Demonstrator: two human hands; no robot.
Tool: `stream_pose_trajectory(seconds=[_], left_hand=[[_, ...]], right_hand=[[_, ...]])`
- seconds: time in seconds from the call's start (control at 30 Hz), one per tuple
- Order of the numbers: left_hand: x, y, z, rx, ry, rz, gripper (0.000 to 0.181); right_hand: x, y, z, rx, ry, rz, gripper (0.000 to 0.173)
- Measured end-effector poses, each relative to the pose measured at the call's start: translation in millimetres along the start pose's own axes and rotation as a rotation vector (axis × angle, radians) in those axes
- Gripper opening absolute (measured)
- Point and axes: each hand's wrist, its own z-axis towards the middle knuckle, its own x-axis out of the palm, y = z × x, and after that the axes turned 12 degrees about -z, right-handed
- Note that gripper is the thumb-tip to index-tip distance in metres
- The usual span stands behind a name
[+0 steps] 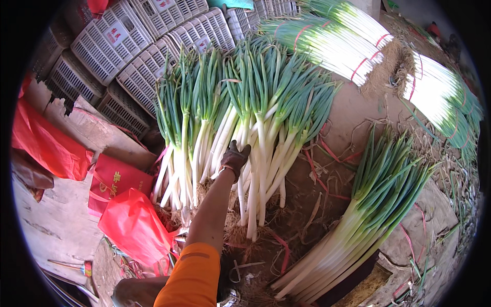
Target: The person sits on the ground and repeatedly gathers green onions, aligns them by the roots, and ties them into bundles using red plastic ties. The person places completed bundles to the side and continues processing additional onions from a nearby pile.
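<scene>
My left hand point(234, 158), in a dark glove, reaches into a standing mass of Welsh onions point(261, 153) with long white stalks, green tops and brown roots. Two of its fingers are spread at the stalks; the others are hidden, and no stalk is plainly gripped. My right hand is out of view. On the lower right a loose bunch of Welsh onions point(345, 234) lies slanting, its root ends towards me and its green tops pointing away.
Grey plastic crates point(111, 42) are stacked at the back left. Tied onion bundles point(326, 46) lie at the back right, another bundle point(437, 96) farther right. Red bags point(134, 226) sit at left. Red ribbon point(320, 178) and dry leaf scraps litter the floor.
</scene>
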Motion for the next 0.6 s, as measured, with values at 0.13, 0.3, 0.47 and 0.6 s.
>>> stream_pose_trajectory(seconds=[0.13, 0.3, 0.47, 0.6], left_hand=[[8, -2, -1, 0.087, 0.110, -0.079, 0.080], [40, -52, -45, 0.222, 0.034, 0.331, 0.048], [65, -75, -72, 0.314, -0.019, 0.439, 0.044], [76, -64, -73, 0.391, -0.005, 0.360, 0.042]], right_hand=[[-17, 15, -11, 0.030, -0.052, -0.187, 0.029], [-12, -1, -13, 0.028, -0.100, -0.279, 0.029], [-1, -4, -5, 0.015, -0.074, -0.252, 0.028], [3, -5, -2, -0.008, -0.067, -0.232, 0.027]])
